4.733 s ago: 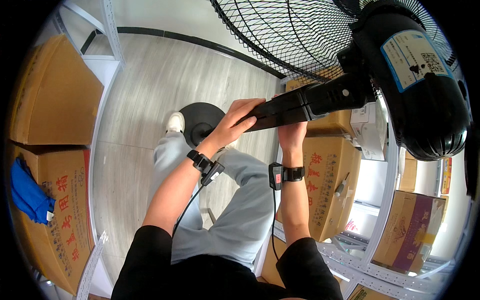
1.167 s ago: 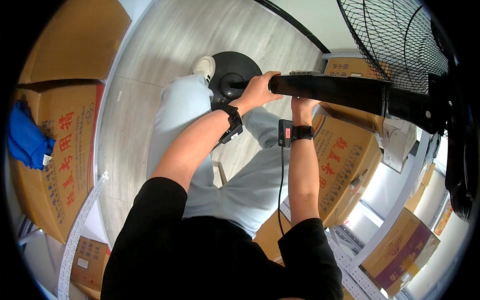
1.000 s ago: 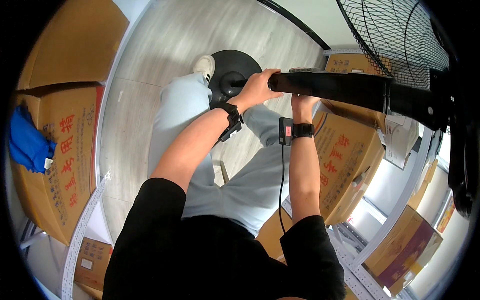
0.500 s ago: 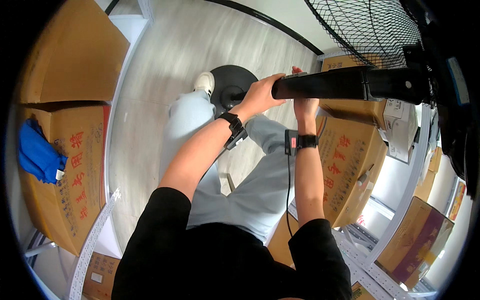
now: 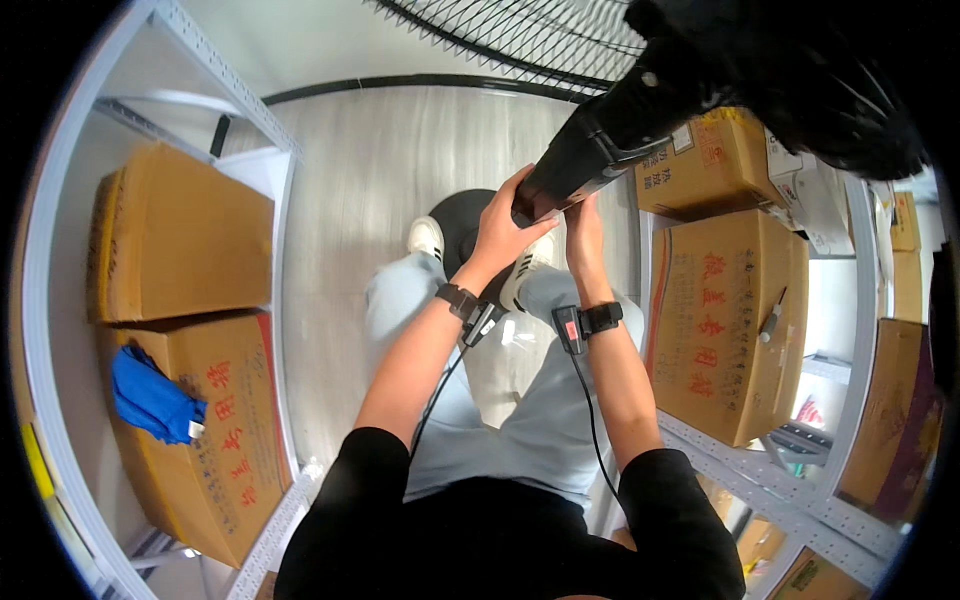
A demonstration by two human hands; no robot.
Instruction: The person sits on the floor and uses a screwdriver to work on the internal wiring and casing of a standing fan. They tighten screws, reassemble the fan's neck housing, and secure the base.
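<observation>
Pale floor (image 5: 340, 230) runs between metal shelves (image 5: 225, 72) bearing cardboard boxes (image 5: 200, 245), a blue cloth (image 5: 155, 395) lying on one at the left. From the head view, a black fan (image 5: 590, 150) slants down from the upper right to both hands, above a round base (image 5: 468, 208) by the shoes (image 5: 427, 238). Left hand (image 5: 497, 228) wraps the fan's lower end; right hand (image 5: 585, 240) holds its other side, fingers partly hidden.

Floor (image 5: 335, 200), grey wood-look: bears 1 round black fan base (image 5: 462, 208). Left shelf (image 5: 258, 172), white — holds 2 brown cartons (image 5: 205, 240). Right shelf (image 5: 800, 508), white — holds several cardboard boxes (image 5: 725, 330).
</observation>
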